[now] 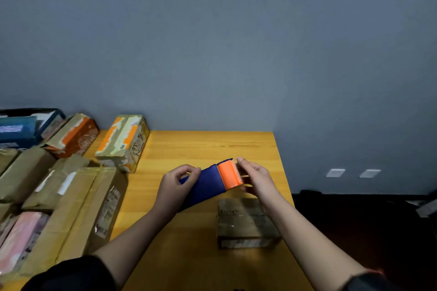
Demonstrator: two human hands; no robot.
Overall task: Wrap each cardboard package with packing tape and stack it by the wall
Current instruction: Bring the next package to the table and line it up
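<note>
Both hands (176, 181) (256, 178) grip tape dispenser (212, 182), prob. above pkg (246, 222).

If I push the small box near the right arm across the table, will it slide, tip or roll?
The small box is low and flat, with a broad face on the table, so it would probably slide, not tip. Its square edges make rolling unlikely. Glossy tape seems to cover it, so it may be slippery to grip. It looks light for one hand, though its contents are hidden.
</note>
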